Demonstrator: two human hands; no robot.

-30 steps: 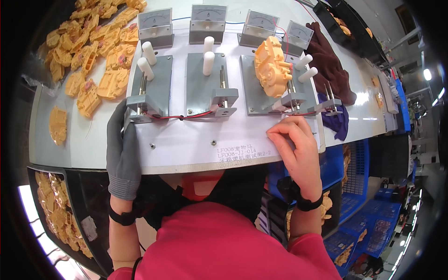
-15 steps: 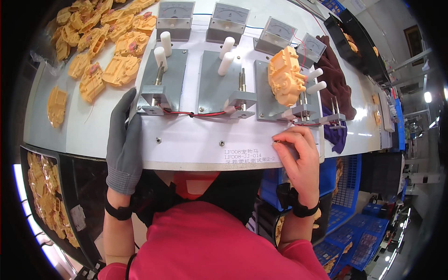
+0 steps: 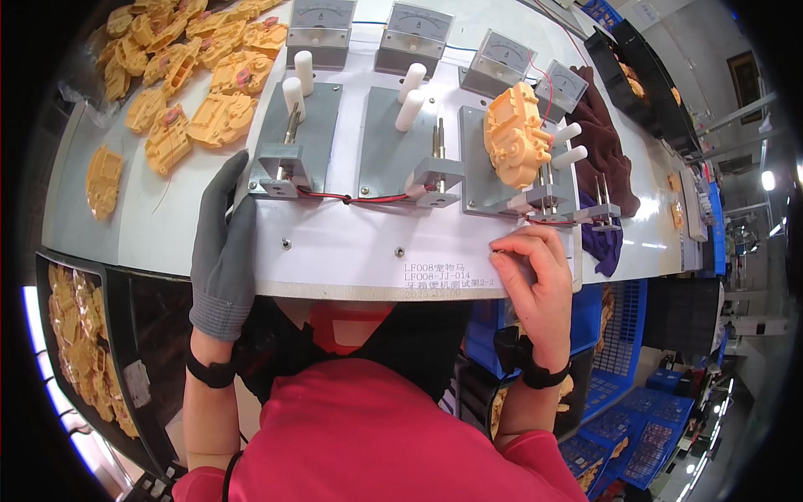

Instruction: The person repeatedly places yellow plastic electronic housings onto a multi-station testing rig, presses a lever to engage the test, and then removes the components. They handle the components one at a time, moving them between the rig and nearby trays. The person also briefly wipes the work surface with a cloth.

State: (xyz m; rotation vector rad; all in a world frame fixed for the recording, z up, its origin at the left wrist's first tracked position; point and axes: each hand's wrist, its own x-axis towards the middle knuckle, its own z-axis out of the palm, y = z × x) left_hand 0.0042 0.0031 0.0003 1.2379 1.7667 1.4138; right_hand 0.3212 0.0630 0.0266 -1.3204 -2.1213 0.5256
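My left hand [image 3: 222,259], in a grey knitted glove, lies along the left edge of a white test board [image 3: 343,268]. Its fingers are stretched out and touch that edge. My bare right hand [image 3: 539,272] rests at the board's front right, with thumb and forefinger closed around a small screw head [image 3: 497,252] mostly hidden by the fingertips. Beyond it, a yellow plastic gearbox [image 3: 514,138] sits on the third grey fixture plate [image 3: 477,188], beside metal pins and two white pegs [image 3: 569,144]. The left fixture plate [image 3: 322,117] and the middle fixture plate [image 3: 381,125] hold no gearbox.
Analog panel meters [image 3: 416,38] line the board's back. Yellow gearboxes [image 3: 219,117] pile up at the far left, and one yellow housing [image 3: 104,182] lies apart. A dark cloth [image 3: 598,138] lies to the right. Bins of yellow parts [image 3: 79,335] and blue crates [image 3: 623,360] stand below the table.
The board's left side has shifted slightly away and to the right, with my left hand against it. My right hand keeps nearly the same place and pose.
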